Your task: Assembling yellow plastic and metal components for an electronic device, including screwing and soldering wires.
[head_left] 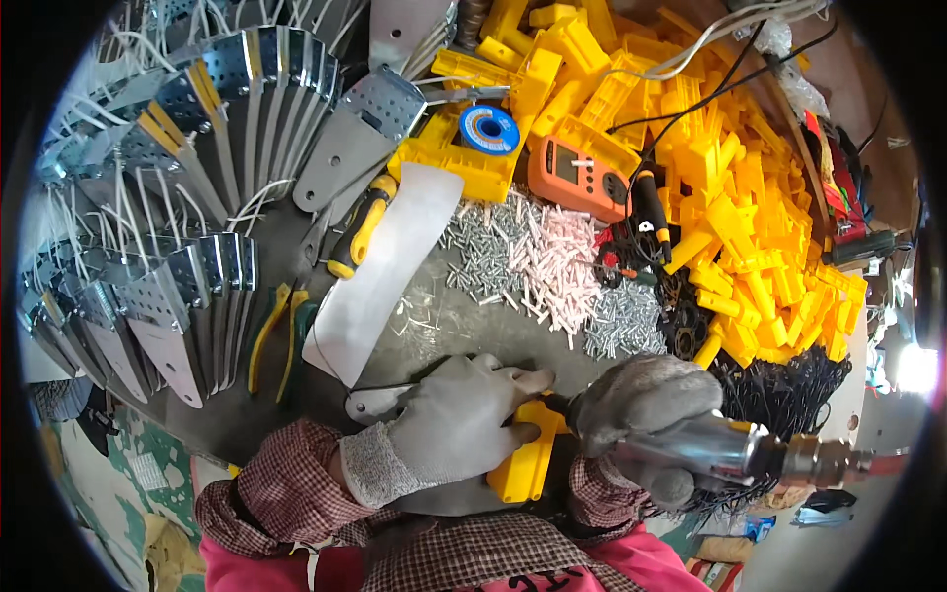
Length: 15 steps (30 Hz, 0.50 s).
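My left hand (462, 409), in a grey work glove, is closed around a yellow plastic housing (528, 459) at the table's near edge. A metal plate (375, 403) with a black cable sticks out from under that hand. In my gloved right hand (646, 405) is a pneumatic screwdriver (695, 449), a silver tool with a hose fitting at its rear. Its dark tip points left and meets the upper part of the housing. Whether a screw sits at the tip is hidden by the gloves.
Piles of screws (483, 252), pale pink plugs (557, 261) and small metal pins (623, 321) lie ahead. Yellow housings (740, 217) heap up at right, by an orange multimeter (582, 178). Perforated metal plates (158, 306) with white wires stand at left, near pliers (279, 335).
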Tool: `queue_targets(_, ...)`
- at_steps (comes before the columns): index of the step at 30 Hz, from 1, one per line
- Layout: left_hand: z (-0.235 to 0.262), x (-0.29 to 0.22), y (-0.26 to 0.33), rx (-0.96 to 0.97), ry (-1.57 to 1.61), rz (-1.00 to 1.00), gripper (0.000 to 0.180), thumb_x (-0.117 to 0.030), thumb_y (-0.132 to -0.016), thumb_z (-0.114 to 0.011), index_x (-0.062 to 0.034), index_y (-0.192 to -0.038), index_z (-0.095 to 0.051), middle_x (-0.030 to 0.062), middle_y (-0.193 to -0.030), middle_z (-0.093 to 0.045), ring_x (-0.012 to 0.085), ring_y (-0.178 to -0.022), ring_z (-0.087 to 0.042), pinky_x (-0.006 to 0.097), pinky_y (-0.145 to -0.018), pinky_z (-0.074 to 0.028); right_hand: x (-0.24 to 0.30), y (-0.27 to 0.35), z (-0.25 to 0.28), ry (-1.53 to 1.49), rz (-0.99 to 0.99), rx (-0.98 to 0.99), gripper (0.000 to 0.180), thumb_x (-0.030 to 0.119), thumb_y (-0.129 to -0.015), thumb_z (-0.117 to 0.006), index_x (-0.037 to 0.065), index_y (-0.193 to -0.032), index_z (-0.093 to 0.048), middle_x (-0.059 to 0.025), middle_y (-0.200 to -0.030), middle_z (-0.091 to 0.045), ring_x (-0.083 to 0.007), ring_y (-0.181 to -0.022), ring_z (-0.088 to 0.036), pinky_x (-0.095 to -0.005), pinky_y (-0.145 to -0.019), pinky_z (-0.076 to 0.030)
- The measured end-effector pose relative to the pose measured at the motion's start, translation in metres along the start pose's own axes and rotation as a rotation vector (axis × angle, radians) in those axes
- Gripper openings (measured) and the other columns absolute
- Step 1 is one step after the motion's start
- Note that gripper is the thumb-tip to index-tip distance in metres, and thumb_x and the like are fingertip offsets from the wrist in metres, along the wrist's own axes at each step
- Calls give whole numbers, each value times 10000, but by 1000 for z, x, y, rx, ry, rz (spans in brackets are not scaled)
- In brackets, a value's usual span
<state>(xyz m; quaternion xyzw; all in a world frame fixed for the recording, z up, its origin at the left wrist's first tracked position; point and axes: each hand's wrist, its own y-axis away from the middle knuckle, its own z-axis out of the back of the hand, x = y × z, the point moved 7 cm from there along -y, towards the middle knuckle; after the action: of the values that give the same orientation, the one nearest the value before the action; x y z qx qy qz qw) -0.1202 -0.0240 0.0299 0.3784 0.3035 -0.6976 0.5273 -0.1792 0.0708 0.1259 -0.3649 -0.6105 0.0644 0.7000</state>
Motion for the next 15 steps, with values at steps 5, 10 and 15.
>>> queue_targets(5, 1, -1, 7, -165, -28, -130, 434, -279, -819, -725, -73, -1180, -601, 153, -1042, -673, 343, -992, -643, 456, -851, -522, 31, -3, 2, -83, 22, -173, 356, 231, -812, -790, 26, -915, -518, -88, -646, -610, -183, -504, -624, -307, -390, -512)
queue_targets(10, -15, -44, -19, 3, -393, -96, 362, -227, -775, -716, -58, -1088, -652, 142, -1027, -673, 332, -1017, -653, 452, -878, -515, 100, 10, -2, -215, 139, -85, 341, 343, -922, -642, 52, -919, -464, -110, -700, -597, -121, -439, -598, -252, -364, -491)
queue_targets(15, -55, -12, -79, 626, 98, 47, 560, -350, -774, -760, -13, -1208, -650, 101, -881, -713, 241, -750, -701, 374, -688, -563, 104, 52, -20, -148, 207, -330, 336, 338, -935, -625, 41, -933, -469, -110, -680, -583, -125, -436, -580, -253, -363, -492)
